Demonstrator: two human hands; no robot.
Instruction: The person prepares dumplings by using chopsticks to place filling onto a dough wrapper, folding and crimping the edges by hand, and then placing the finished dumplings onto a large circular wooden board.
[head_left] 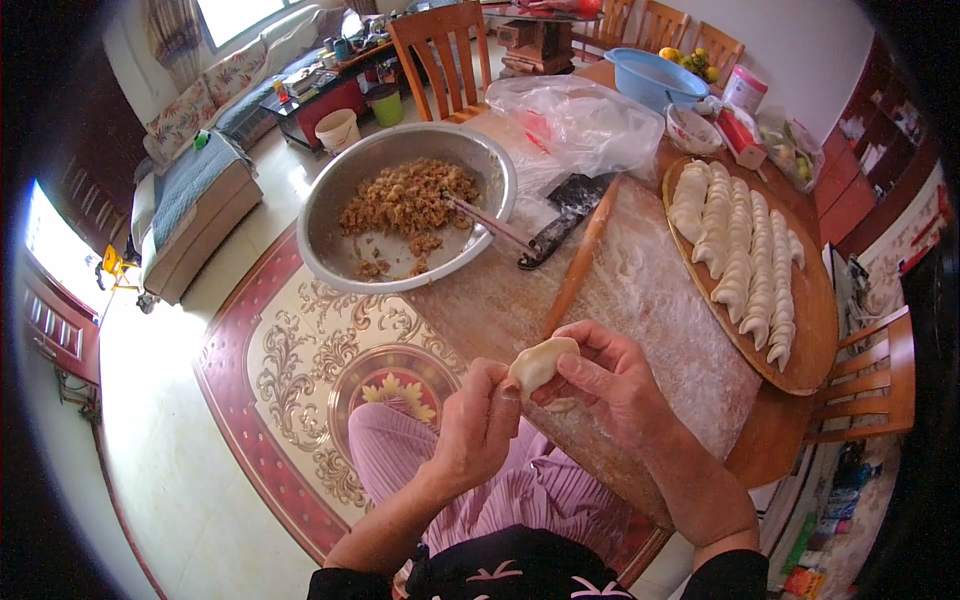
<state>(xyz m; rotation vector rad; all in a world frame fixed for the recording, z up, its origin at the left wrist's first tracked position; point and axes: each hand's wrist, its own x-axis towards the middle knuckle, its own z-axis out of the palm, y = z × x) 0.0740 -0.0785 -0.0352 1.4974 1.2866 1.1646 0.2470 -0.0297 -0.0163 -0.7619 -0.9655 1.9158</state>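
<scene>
Between my two hands, above the near edge of the table, is a pale folded dumpling (541, 366). My left hand (478, 420) pinches its left end between thumb and fingers. My right hand (610, 375) grips the other end, thumb on the near face and fingers behind. Whatever part of the dumpling lies under the fingers is hidden. Beyond my hands a wooden rolling pin (582, 262) lies on the floury board (655, 310). To the left stands a big metal bowl (312, 225) of brown minced filling (410, 205), with chopsticks (492, 226) resting in it.
Rows of shaped dumplings (735, 255) cover a round wooden tray (815, 320) at the right. A dark cleaver-like blade (560, 225), a clear plastic bag (585, 120), a small bowl (692, 130) and a blue basin (655, 80) lie farther back. Wooden chairs (440, 55) stand around the table.
</scene>
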